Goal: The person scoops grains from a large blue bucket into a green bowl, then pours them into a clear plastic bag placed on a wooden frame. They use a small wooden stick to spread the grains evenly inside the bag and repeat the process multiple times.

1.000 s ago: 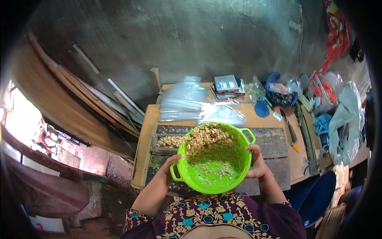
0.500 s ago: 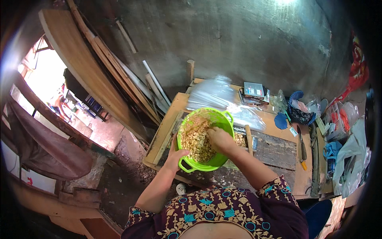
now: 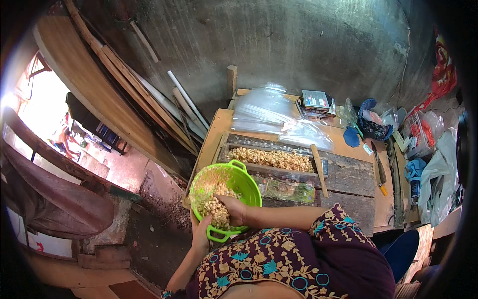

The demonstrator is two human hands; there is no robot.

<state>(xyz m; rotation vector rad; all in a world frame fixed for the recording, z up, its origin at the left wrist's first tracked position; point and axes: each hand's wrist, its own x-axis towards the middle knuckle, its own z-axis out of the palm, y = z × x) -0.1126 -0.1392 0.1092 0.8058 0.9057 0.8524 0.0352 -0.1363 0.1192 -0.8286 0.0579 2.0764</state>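
Observation:
A bright green two-handled basin (image 3: pixel 251 187), its inner wall smeared, holds a pale tan mass of sticky, nut-like pieces (image 3: pixel 208 210). My left hand (image 3: pixel 201 231) grips the basin's near left rim, the thumb inside and the fingers out of sight below. Reaching into the basin, my right hand (image 3: pixel 234 209) touches the pieces; its thumb shows but its other fingers are hidden among them. Beyond the basin, a long wooden mould (image 3: pixel 289 174) on the table has the same kind of pieces (image 3: pixel 271 158) spread loosely along it. A wooden stick (image 3: pixel 318 172) lies across its right end.
Clear plastic sheets (image 3: pixel 261 112) lie at the table's back, beside small boxes (image 3: pixel 316 100). To the right are a yellow-handled knife (image 3: pixel 379 172), a blue bowl-like container (image 3: pixel 373 127) and plastic bags (image 3: pixel 438 174). Boards and pipes (image 3: pixel 186 99) lean on the left wall.
The basin and both hands have moved left and toward my body, off the mould, whose contents now show. The right hand remains in the pieces, and the left still holds the rim.

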